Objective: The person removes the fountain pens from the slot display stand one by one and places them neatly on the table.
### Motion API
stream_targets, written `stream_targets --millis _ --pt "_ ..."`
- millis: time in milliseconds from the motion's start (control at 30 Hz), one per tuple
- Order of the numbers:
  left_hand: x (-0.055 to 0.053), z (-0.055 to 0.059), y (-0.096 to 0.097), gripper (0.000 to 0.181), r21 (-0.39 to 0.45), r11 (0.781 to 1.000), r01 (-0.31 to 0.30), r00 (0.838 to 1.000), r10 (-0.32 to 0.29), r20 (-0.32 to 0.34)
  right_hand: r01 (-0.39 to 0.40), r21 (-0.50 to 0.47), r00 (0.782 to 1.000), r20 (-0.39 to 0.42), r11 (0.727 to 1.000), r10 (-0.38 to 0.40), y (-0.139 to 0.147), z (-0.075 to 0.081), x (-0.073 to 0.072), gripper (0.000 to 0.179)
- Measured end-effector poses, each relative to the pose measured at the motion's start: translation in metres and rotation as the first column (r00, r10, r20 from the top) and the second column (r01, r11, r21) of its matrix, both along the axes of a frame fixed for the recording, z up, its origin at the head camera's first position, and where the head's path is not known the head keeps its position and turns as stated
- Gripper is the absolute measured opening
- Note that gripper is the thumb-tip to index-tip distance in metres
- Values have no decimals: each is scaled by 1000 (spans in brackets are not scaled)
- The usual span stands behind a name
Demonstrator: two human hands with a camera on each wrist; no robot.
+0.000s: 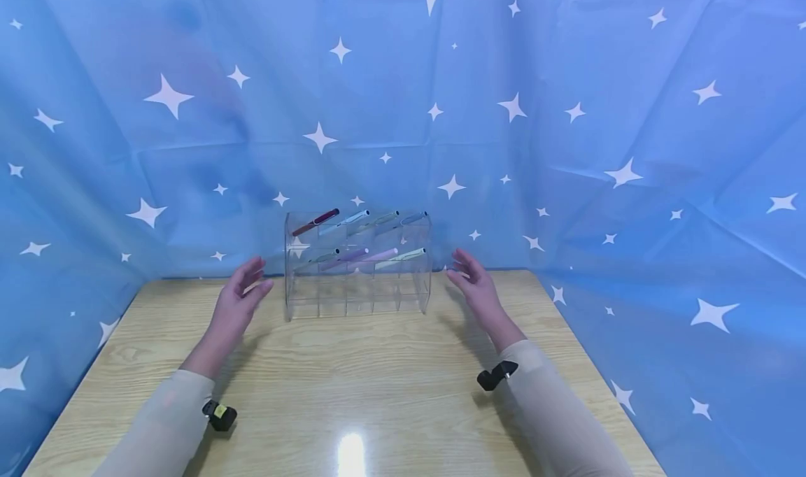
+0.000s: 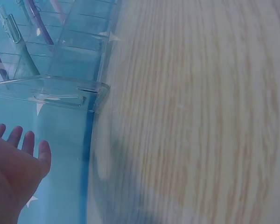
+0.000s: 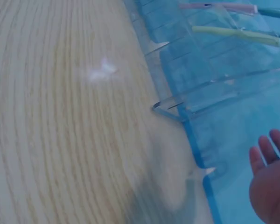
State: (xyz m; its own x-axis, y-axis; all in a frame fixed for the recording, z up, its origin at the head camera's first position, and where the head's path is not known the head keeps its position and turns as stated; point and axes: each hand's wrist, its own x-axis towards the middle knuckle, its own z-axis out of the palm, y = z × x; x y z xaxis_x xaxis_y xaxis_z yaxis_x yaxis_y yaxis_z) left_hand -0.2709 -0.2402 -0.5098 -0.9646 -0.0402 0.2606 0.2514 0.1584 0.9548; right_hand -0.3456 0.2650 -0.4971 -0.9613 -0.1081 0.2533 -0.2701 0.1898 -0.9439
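A clear acrylic pen holder (image 1: 357,302) with divided compartments stands at the back of the table. Its upper row carries a dark red pen (image 1: 316,222), a light blue pen (image 1: 352,218) and others. Among the pens in the lower row are a purple pen (image 1: 352,254) and a pale green pen (image 1: 403,257). My left hand (image 1: 239,298) is raised just left of the holder, fingers relaxed and holding nothing. Mirroring it, my right hand (image 1: 481,292) is off the holder's right side, also holding nothing. Both wrist views show a gap between fingers and holder.
The wooden table (image 1: 315,379) extends from the holder toward me. A blue curtain (image 1: 378,99) with white stars hangs directly behind the holder and along both sides. Small black wrist cameras are strapped over the sleeves (image 1: 160,421).
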Motion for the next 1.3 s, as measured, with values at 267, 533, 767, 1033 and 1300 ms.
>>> stream_targets --millis 267,533,767,1033,1300 --pt "-5 -5 5 74 -96 995 8 999 -4 42 70 -32 997 -26 997 -71 -4 15 3 53" --pt "-10 -14 17 67 -152 988 -9 998 19 63 69 25 994 -91 997 -66 -15 32 5 46" --pt "-11 -18 21 52 -147 989 -33 995 47 91 80 91 980 -191 993 -61 -35 41 7 47" --pt "-9 -23 23 48 -204 975 -87 989 109 97 82 158 969 -245 984 -42 -62 48 10 48" --pt "-12 -22 28 47 -158 986 -44 991 63 118 151 278 962 -263 949 -76 -71 55 12 45"
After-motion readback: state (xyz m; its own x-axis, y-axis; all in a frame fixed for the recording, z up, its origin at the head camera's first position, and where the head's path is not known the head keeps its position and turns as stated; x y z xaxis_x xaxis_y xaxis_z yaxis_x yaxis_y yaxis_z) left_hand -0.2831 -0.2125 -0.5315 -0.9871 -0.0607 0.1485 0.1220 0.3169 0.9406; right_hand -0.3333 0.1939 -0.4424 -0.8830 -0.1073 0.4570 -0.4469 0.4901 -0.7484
